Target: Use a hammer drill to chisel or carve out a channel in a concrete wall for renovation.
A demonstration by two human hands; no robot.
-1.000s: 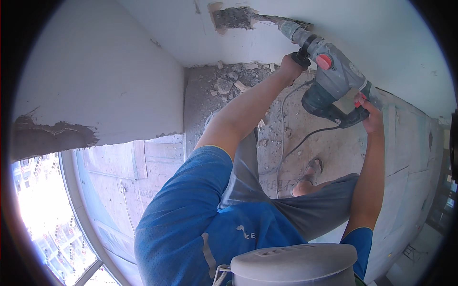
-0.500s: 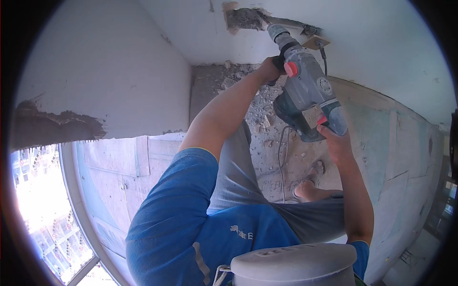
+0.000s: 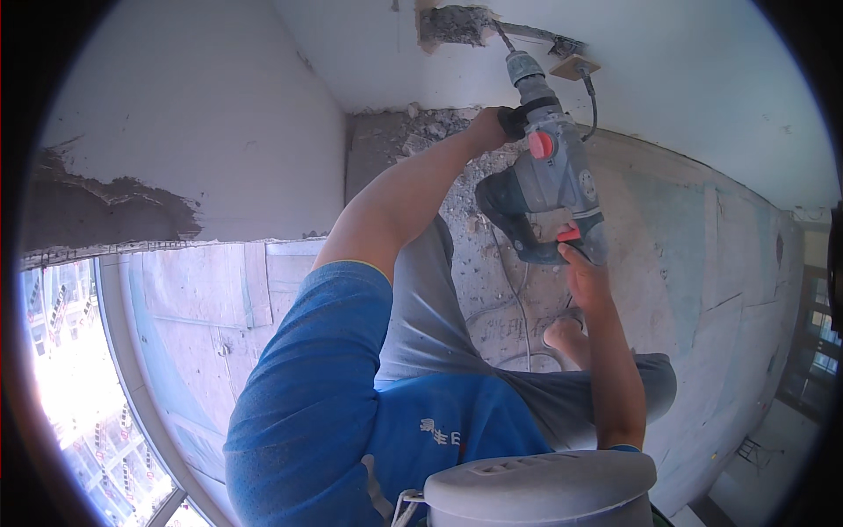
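A grey and dark green rotary hammer drill (image 3: 558, 171) with red controls is held between my two hands, pointing up at the wall. My left hand (image 3: 488, 130) is closed round the black side handle (image 3: 518, 121) behind the chuck. At the tool's rear, my right hand (image 3: 587, 277) is closed on the main handle beside the red trigger (image 3: 569, 235); some of its fingers are hidden. The metal bit (image 3: 504, 37) reaches the right edge of a rough chipped hollow (image 3: 457, 25) in the white wall. Whether its tip touches the wall I cannot tell.
Broken rubble (image 3: 430, 130) lies along the wall's foot. A cable (image 3: 520, 303) loops over the floor near my foot (image 3: 566, 338). A plug and lead (image 3: 587, 77) hang from a small wall plate (image 3: 572, 67). A wall with dark broken plaster (image 3: 114, 206) stands left, above a bright window (image 3: 83, 386).
The drill's rear has swung left with my right hand, so the tool stands steeper. Its bit now points at the hollow's right edge, with more of the bit showing.
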